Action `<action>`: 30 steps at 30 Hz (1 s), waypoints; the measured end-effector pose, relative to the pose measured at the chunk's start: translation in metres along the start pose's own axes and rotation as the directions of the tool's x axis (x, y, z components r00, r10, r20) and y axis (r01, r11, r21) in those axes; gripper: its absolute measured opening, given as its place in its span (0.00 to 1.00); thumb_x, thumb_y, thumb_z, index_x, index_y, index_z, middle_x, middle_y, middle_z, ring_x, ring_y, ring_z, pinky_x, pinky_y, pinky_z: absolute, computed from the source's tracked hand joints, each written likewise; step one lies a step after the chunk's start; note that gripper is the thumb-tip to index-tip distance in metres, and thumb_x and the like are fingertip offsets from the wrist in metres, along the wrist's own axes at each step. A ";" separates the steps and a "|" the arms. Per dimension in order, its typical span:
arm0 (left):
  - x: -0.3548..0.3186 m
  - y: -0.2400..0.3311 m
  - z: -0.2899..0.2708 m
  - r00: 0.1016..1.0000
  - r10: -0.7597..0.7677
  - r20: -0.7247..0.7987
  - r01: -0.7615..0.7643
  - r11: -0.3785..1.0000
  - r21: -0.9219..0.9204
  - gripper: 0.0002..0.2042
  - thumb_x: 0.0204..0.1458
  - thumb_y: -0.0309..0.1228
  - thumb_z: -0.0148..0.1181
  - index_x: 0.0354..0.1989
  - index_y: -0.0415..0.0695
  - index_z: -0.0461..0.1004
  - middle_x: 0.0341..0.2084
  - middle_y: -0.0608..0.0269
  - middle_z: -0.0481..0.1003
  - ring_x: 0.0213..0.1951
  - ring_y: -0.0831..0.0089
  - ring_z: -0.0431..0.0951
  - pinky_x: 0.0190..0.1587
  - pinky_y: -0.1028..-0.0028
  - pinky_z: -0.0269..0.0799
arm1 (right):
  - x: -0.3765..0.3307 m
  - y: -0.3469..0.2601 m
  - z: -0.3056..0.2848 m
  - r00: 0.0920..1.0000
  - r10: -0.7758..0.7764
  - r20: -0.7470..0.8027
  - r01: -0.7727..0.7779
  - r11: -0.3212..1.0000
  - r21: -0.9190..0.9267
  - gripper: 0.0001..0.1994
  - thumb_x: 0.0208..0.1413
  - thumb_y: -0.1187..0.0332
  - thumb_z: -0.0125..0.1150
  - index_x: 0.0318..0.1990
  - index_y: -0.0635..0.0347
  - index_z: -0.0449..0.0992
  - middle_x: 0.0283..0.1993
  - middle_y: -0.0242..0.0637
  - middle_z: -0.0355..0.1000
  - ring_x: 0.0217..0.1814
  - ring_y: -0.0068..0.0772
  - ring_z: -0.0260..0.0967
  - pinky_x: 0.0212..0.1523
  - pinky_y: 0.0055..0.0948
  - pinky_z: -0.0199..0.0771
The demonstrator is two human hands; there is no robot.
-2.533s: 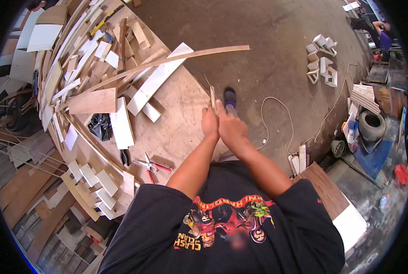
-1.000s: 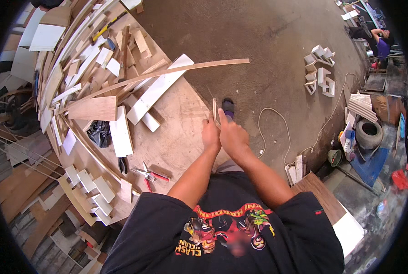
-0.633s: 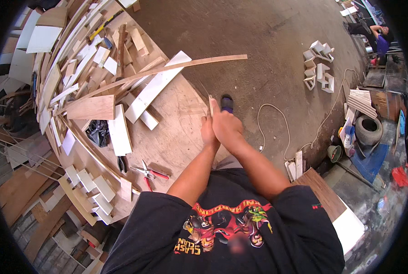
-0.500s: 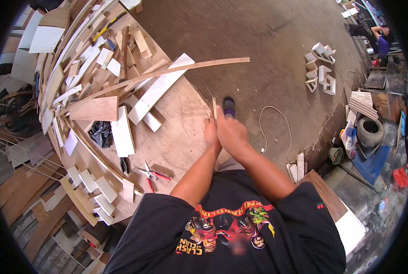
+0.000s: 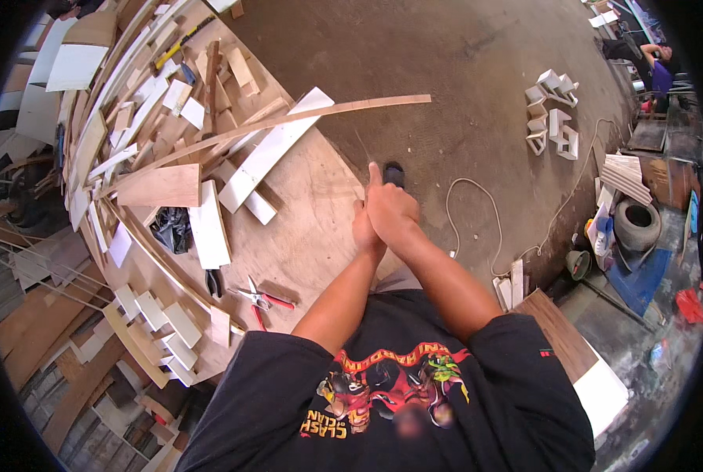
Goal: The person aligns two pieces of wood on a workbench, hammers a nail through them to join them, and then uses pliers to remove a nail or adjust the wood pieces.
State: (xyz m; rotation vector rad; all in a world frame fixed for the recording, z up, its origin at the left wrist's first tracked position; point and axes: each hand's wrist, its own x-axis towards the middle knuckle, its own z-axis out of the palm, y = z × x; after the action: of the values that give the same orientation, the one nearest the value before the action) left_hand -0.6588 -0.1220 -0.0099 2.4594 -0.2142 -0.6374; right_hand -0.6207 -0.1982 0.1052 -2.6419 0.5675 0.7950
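My left hand (image 5: pixel 362 226) and my right hand (image 5: pixel 392 208) are closed together just beyond the worktable's edge, the right one lying over the left. What they grip is mostly hidden; a thin dark line (image 5: pixel 363 146) rises above the fingers, too fine to name. Left of my forearms, red-handled cutters (image 5: pixel 262 299) lie with their jaws apart on the plywood table (image 5: pixel 320 185). Black-handled pliers (image 5: pixel 213 283) rest near them, partly beside a white board (image 5: pixel 210 226).
Wood offcuts (image 5: pixel 180 186) pile up on the table's left, with a long curved strip (image 5: pixel 351 107) jutting past its edge. White box frames (image 5: pixel 557 118), a cable (image 5: pixel 489 200) and a tyre (image 5: pixel 637 223) are on the floor at right. Another person (image 5: pixel 660 79) is at far right.
My right hand has turned and shifted slightly, closing over the left. A pale thin edge that showed above the fingers has gone from sight. The things on the table are unchanged.
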 end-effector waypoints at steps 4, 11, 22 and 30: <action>0.006 -0.013 0.002 0.986 -0.155 0.063 0.160 0.982 -0.097 0.33 0.58 0.41 0.58 0.72 0.51 0.57 0.46 0.49 0.71 0.41 0.45 0.80 0.40 0.52 0.78 | -0.030 0.002 -0.009 1.000 -0.007 0.009 0.006 0.995 0.097 0.29 0.66 0.63 0.46 0.73 0.54 0.54 0.42 0.54 0.80 0.41 0.57 0.81 0.38 0.53 0.82; 0.009 -0.034 0.026 0.995 0.085 -0.053 -0.082 0.995 0.053 0.31 0.58 0.39 0.58 0.71 0.52 0.58 0.48 0.47 0.71 0.41 0.44 0.80 0.43 0.52 0.78 | -0.031 0.009 -0.008 1.000 -0.009 0.030 0.007 0.998 0.060 0.28 0.65 0.65 0.46 0.73 0.55 0.55 0.40 0.58 0.79 0.41 0.58 0.81 0.38 0.54 0.82; 0.014 -0.023 0.018 0.999 0.020 -0.027 -0.020 1.000 -0.019 0.28 0.59 0.38 0.56 0.69 0.50 0.61 0.49 0.45 0.71 0.46 0.43 0.78 0.48 0.51 0.76 | -0.034 0.019 -0.004 0.999 -0.018 0.034 0.015 0.996 0.083 0.27 0.65 0.67 0.43 0.72 0.55 0.55 0.40 0.59 0.79 0.40 0.59 0.81 0.39 0.56 0.80; 0.011 -0.010 -0.005 0.995 -0.090 -0.040 0.083 0.983 -0.164 0.15 0.60 0.34 0.53 0.51 0.39 0.71 0.45 0.42 0.73 0.47 0.42 0.77 0.48 0.52 0.74 | -0.036 0.014 0.000 0.998 -0.024 -0.060 0.032 0.990 0.136 0.26 0.64 0.68 0.44 0.71 0.53 0.59 0.38 0.56 0.79 0.38 0.57 0.81 0.39 0.55 0.80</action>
State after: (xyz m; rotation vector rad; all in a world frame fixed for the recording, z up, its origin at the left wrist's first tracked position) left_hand -0.6465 -0.1142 -0.0161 2.3335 -0.0350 -0.6078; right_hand -0.6547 -0.2007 0.1231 -2.5481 0.5779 0.6486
